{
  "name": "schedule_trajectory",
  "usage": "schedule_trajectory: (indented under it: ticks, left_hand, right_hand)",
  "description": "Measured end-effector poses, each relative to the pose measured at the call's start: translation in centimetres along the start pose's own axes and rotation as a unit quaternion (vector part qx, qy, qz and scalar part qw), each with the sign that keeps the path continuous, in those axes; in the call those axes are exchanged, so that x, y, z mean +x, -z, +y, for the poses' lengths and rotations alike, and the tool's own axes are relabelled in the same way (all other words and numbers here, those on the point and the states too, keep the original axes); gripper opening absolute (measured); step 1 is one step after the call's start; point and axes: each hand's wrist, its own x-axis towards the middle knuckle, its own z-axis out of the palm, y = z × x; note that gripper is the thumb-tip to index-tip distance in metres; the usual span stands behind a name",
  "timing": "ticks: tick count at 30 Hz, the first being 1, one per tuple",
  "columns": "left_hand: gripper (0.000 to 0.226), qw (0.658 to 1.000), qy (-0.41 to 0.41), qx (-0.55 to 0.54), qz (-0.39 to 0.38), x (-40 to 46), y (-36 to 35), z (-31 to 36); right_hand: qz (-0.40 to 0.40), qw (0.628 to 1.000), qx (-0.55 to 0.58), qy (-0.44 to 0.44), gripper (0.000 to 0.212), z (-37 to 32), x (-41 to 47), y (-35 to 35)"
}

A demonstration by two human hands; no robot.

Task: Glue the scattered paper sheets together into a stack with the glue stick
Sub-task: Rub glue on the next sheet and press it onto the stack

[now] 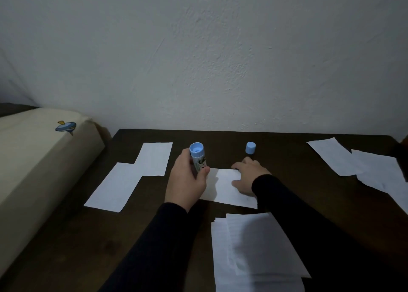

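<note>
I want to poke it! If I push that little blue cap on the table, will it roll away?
The blue cap stands upright on its flat end, so a gentle push would probably just slide it. It looks small and light, so a harder poke could tip it, and on its round side it might roll.

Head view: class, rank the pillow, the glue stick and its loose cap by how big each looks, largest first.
1. Pillow, by far the largest, though it is cut off at the frame edge.
2. Glue stick, partly covered by the left hand.
3. Cap, smallest, standing farther back on the table.
</note>
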Motion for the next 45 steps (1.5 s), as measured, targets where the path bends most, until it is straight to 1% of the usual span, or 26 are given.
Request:
schedule_trajectory:
  ticks: [2,4,7,9,11,13,15,19,22,24,25,28,30,31,32,34,35,38,41,45]
  left_hand:
    - [0.041,1.000,0.003,-0.001,-0.002,0.1,0.2,-0.1]
    - [0.041,1.000,0.009,-0.004,-0.006,0.2,0.3,-0.2]
    - [0.041,1.000,0.013,-0.003,-0.014,0.2,0.3,0.0]
    - [0.039,1.000,0.011,0.007,-0.021,0.2,0.2,0.1]
    - [0.038,0.999,0.005,0.028,-0.022,0.0,0.0,0.1]
    - [0.039,0.999,0.005,0.041,-0.023,-0.1,-0.1,0.2]
    - [0.040,0.999,0.008,0.042,-0.031,-0.2,-0.3,0.4]
    - [0.036,0.998,-0.008,0.014,-0.057,-0.9,-1.0,0.9]
    - [0.033,0.996,-0.014,-0.026,-0.089,-1.6,-1.9,1.3]
    - [0.032,0.994,-0.019,-0.040,-0.100,-2.1,-2.4,1.6]
    - [0.032,0.993,-0.020,-0.047,-0.104,-2.3,-2.6,1.6]
    - [0.032,0.992,-0.024,-0.048,-0.116,-2.7,-3.2,1.7]
    - [0.033,0.991,-0.030,-0.039,-0.126,-2.9,-3.5,1.8]
    - [0.033,0.990,-0.032,-0.034,-0.132,-3.0,-3.7,1.8]
    - [0.033,0.989,-0.035,-0.030,-0.138,-3.1,-3.9,1.8]
    - [0.031,0.989,-0.046,-0.024,-0.140,-3.3,-4.2,1.8]
    - [0.030,0.989,-0.052,-0.022,-0.140,-3.4,-4.3,1.8]
    - [0.027,0.985,-0.076,-0.015,-0.156,-4.0,-4.7,1.8]
    - [0.027,0.979,-0.095,0.009,-0.181,-4.8,-5.2,2.2]
    - [0.028,0.972,-0.125,0.066,-0.189,-5.1,-5.4,2.4]
  right_hand:
    - [-0.023,0.999,0.031,-0.016,0.055,-0.3,0.2,0.2]
    - [-0.034,0.996,0.073,-0.032,0.048,-0.3,0.1,0.4]
    - [-0.002,0.991,0.120,-0.065,0.029,0.3,-0.2,0.6]
    - [0.032,0.983,0.142,-0.111,0.022,0.9,-0.6,0.5]
    - [0.042,0.972,0.157,-0.169,0.025,1.5,-1.0,0.2]
    - [0.039,0.962,0.174,-0.205,0.027,2.2,-1.6,-0.2]
    - [0.037,0.958,0.192,-0.211,0.029,3.0,-2.2,-0.8]
    - [0.032,0.955,0.224,-0.193,0.021,3.7,-3.7,-1.8]
    - [0.065,0.944,0.260,-0.191,0.025,3.7,-4.2,-2.5]
    - [0.087,0.932,0.291,-0.199,0.027,3.5,-4.3,-2.8]
    - [0.094,0.931,0.289,-0.200,0.028,3.4,-4.4,-2.9]
    - [0.108,0.950,0.221,-0.193,0.031,2.9,-5.0,-3.1]
    - [0.137,0.961,0.171,-0.169,0.031,3.0,-5.6,-3.0]
    - [0.158,0.968,0.143,-0.132,0.032,3.4,-6.0,-3.0]
    - [0.167,0.978,0.105,-0.070,0.040,3.9,-6.2,-3.0]
    - [0.141,0.988,0.028,0.063,0.053,4.7,-6.7,-2.7]
    - [0.114,0.989,0.016,0.097,0.055,4.9,-6.9,-2.6]
    - [0.028,0.996,0.015,0.089,0.053,5.3,-7.2,-2.5]
    - [0.030,0.996,0.016,0.078,0.050,5.2,-7.4,-2.9]
    - [0.038,0.997,0.004,0.067,0.047,4.8,-7.5,-2.8]
